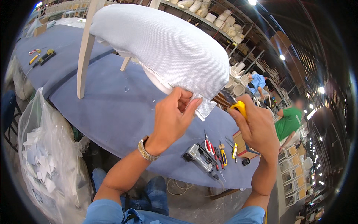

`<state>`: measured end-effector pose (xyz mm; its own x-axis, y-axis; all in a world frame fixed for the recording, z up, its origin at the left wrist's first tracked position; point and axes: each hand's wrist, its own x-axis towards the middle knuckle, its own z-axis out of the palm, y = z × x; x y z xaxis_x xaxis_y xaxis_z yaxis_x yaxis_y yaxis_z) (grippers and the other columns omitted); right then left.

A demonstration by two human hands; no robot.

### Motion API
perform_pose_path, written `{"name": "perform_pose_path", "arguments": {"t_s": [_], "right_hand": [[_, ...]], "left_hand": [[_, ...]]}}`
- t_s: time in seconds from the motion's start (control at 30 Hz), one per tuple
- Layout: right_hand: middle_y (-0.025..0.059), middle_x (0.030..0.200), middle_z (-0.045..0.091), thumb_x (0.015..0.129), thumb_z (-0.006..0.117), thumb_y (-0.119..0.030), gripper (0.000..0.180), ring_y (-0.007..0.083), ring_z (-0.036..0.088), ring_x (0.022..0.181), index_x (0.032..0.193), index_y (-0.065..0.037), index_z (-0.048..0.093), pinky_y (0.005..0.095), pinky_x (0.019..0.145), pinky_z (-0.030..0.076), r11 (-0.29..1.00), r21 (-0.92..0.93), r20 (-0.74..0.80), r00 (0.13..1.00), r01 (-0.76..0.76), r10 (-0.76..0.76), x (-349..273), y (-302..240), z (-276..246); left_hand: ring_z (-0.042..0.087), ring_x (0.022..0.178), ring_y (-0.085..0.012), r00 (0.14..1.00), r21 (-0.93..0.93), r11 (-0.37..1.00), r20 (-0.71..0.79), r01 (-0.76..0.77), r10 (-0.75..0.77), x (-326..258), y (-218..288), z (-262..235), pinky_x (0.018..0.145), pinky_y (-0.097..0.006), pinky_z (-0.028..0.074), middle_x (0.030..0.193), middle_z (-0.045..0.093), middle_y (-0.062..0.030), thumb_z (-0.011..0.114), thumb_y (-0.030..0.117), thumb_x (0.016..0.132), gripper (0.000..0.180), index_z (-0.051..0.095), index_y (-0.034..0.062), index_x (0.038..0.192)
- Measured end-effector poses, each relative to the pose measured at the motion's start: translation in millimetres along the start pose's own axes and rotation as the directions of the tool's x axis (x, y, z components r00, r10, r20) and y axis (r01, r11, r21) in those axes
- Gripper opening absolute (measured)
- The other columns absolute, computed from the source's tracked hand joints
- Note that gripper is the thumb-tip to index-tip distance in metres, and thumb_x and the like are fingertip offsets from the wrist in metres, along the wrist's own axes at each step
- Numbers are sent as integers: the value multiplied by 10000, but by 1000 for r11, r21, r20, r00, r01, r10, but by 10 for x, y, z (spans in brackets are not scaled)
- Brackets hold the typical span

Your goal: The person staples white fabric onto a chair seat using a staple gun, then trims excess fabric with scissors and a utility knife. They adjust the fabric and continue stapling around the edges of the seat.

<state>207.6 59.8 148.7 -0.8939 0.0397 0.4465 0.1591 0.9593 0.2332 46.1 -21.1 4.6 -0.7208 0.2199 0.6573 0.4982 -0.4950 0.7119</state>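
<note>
While pinching flap (206, 109) betw. thumb & fingers of L hand (172, 118), also gripping yellow tool (239, 109) in R hand (257, 127): prob. scissors, but can't be sure w/ most of handle covered. To find flap, look at lower R corner of white pad (164, 44): hangs off edge there, free end down & R. Lies just L of R hand & slightly higher in view. Nearer w/ L hand, being in contact; touching only tool w/ R hand. Aiming tool's long axis slantwise from R fist up & L toward pad corner, w/ metal end just R of flap & a bit above. Can't tell if blades spread or closed, nor depth of gap to flap. Up over blue bench (112, 115) w/ pad, near wooden leg (85, 59) down on bench at L, well apart from both hands. Below hands, on bench: staple gun (198, 158), red-handled scissors (209, 146), small hand tools (223, 157), box (243, 145). Down at far L, beside bench: clear bag (46, 149) of scraps.
</note>
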Motion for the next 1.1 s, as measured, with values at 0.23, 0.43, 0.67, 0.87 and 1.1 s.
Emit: {"name": "perform_pose_path", "arguments": {"t_s": [0.23, 0.43, 0.67, 0.87, 1.1], "right_hand": [[124, 655, 628, 987, 585, -319, 271, 337, 639, 597, 960, -64, 494, 433, 509, 460, 962, -240, 122, 987, 129, -102, 139, -7, 144], [110, 661, 642, 981, 588, -306, 253, 320, 648, 589, 956, -70, 501, 432, 496, 467, 955, -256, 125, 985, 151, -122, 189, 31, 307], [98, 688, 651, 980, 584, -289, 227, 309, 659, 597, 951, -81, 497, 434, 493, 476, 947, -284, 90, 988, 148, -127, 210, -40, 320], [93, 723, 656, 982, 582, -295, 236, 315, 664, 617, 963, -79, 487, 439, 508, 486, 941, -304, 106, 987, 146, -119, 224, -62, 304], [100, 754, 661, 989, 572, -294, 236, 325, 670, 642, 971, -76, 483, 448, 523, 493, 942, -314, 152, 985, 120, -75, 251, -95, 278]], "left_hand": [[608, 678, -66, 998, -99, 994, -41, -46, 42, -117, -35, 99, 629, -223, 492, 748, 667, -43, 732, 84, 913, 185, 639, -11, 1041], [615, 688, -66, 1000, -74, 997, -18, -26, 25, -91, -57, 42, 624, -219, 487, 761, 678, -50, 726, 78, 916, 228, 619, -15, 1095], [611, 654, -67, 1000, -70, 997, 2, -8, 8, -66, -65, 9, 606, -218, 484, 746, 684, -58, 728, 85, 915, 242, 627, -15, 1111], [587, 616, -65, 999, -66, 997, -14, -33, 32, -58, -89, 5, 574, -223, 467, 722, 680, -55, 754, 107, 897, 280, 673, -19, 1133], [582, 603, -70, 999, -74, 996, -22, -41, 40, -55, -106, -7, 565, -228, 462, 714, 680, -60, 766, 118, 887, 286, 687, -17, 1127]]}}
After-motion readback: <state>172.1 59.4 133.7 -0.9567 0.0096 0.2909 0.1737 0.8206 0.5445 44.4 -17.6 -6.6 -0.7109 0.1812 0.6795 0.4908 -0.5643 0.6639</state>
